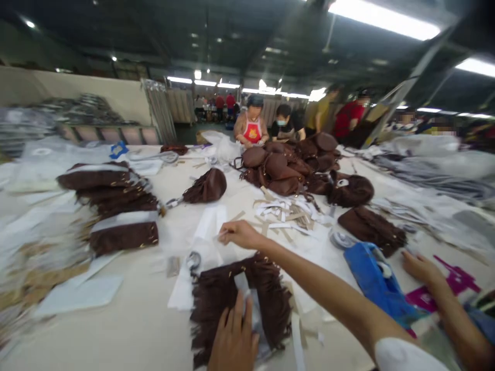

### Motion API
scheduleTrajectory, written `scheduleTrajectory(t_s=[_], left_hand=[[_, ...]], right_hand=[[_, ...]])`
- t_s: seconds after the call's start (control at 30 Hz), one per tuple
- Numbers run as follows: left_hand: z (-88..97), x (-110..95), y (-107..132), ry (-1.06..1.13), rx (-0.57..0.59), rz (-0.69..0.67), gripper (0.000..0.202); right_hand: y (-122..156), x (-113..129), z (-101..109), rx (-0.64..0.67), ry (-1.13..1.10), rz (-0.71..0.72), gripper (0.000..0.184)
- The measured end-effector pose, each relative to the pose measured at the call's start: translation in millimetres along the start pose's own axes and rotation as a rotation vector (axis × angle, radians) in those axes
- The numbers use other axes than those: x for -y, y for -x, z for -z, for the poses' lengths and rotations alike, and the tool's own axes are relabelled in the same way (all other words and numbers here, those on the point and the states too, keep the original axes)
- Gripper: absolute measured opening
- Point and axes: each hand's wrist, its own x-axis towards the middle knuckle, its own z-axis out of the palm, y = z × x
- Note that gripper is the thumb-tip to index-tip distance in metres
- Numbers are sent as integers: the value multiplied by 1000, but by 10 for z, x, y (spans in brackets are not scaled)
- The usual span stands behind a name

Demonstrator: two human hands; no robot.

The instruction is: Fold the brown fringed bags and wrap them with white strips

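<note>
A dark brown fringed bag (220, 293) lies on the table in front of me. My left hand (234, 335) rests flat on it, fingers stretched over a greyish translucent strip (260, 324). Beyond the bag's far edge, my right hand (242, 234) reaches across with fingertips pinched on a small, thin white piece (223, 235); its exact kind is blurred. White sheets (211, 221) lie under and beside that hand. A grey coiled item (193, 260) sits at the bag's far left corner.
Brown bags are stacked at left (124, 238) and piled farther back (278, 167). Paper strips (292, 214) litter the middle. At right are a blue tape dispenser (371, 278), a magenta template (452, 283) and a co-worker's hand (421, 265). Other people stand across the table.
</note>
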Motion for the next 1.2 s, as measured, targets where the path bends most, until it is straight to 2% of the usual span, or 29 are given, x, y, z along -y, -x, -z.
scheduleTrajectory(t_s=[0.13,0.3,0.47,0.57,0.83,1.0,1.2], left_hand=[[8,-28,86,-35,134,26,64],[37,-25,92,-21,134,24,65],[78,43,70,12,154,23,66],[108,68,52,44,202,50,66],[151,76,63,64,224,72,69],[180,71,80,103,210,98,70],[177,95,93,161,198,131,68]], right_hand=[[46,-47,16,22,-27,44,10],[7,-54,-14,26,37,46,11],[-86,-63,-6,-30,266,88,13],[-12,-18,15,-70,399,149,11],[642,150,-95,-193,428,133,4],[1072,110,-262,-186,513,184,9],[1494,28,-510,-188,747,282,15]])
